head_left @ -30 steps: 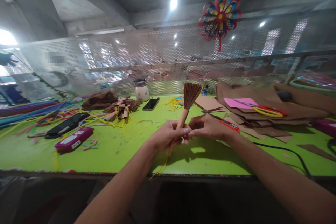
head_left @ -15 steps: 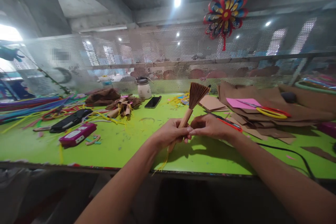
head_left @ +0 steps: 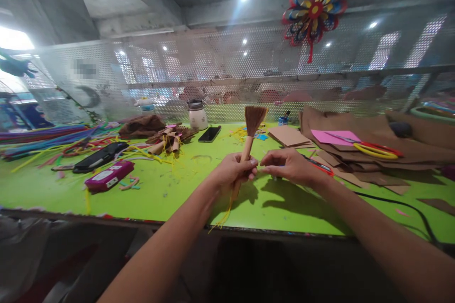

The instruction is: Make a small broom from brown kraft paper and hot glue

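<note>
My left hand (head_left: 234,170) is closed around the light brown handle of a small handmade broom (head_left: 255,123). The broom stands nearly upright, with its dark brown pleated head fanned out at the top. Yellow strands (head_left: 224,218) trail below the handle's lower end. Just to the right, my right hand (head_left: 287,165) hovers over the table, fingers curved and thumb apart from them, with nothing visible between. Its fingertips are close to the left thumb without touching it.
The green table (head_left: 192,199) holds brown paper sheets (head_left: 373,151) with yellow-and-red-handled scissors (head_left: 378,150) at right. A phone (head_left: 209,134) and a white jar (head_left: 197,116) stand behind. At left lie a purple device (head_left: 109,176), a black tool (head_left: 100,157) and coloured strips (head_left: 46,139).
The broom has turned, its head now more upright and showing a flatter face. My right hand has drawn slightly away from the left. The whole view has shifted a little.
</note>
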Available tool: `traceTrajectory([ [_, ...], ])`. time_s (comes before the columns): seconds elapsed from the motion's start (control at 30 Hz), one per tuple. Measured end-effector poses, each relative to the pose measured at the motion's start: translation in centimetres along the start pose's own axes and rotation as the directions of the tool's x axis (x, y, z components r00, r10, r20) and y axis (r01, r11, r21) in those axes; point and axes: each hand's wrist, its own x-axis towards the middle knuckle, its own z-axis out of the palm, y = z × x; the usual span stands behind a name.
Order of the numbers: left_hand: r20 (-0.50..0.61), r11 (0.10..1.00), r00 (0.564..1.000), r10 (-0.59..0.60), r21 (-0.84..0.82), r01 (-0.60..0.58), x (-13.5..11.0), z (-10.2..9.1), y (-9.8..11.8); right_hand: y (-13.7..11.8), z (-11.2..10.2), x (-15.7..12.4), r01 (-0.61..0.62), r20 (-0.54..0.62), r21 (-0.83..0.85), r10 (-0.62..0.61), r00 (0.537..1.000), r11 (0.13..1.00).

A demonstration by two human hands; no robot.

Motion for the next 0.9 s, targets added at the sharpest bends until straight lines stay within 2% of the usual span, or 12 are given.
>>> traceTrajectory([
  [0.17,-0.025,0.996,1.0,-0.008,-0.085,0.006,0.4,-0.2,-0.1,0.3,0.4,0.2,0.042,-0.136,0.044,-0.035,0.99,0.998],
  [0.3,-0.017,0.995,1.0,-0.002,-0.097,0.0,0.3,-0.1,-0.1,-0.2,0.8,0.2,0.114,-0.146,0.035,-0.107,0.984,0.993],
  [0.57,-0.029,0.995,0.999,0.018,-0.102,-0.021,0.2,0.2,0.1,-1.1,1.2,0.0,0.142,-0.159,-0.017,-0.143,0.977,0.99],
  [0.7,0.015,0.991,1.0,0.019,-0.132,-0.017,0.1,0.1,0.0,-1.3,1.4,0.0,0.145,-0.19,-0.038,-0.149,0.97,0.989],
  [0.9,0.129,0.986,0.992,0.0,-0.163,0.021,0.0,-0.1,0.0,-1.7,1.4,-0.2,0.199,-0.162,-0.009,-0.198,0.967,0.98],
])
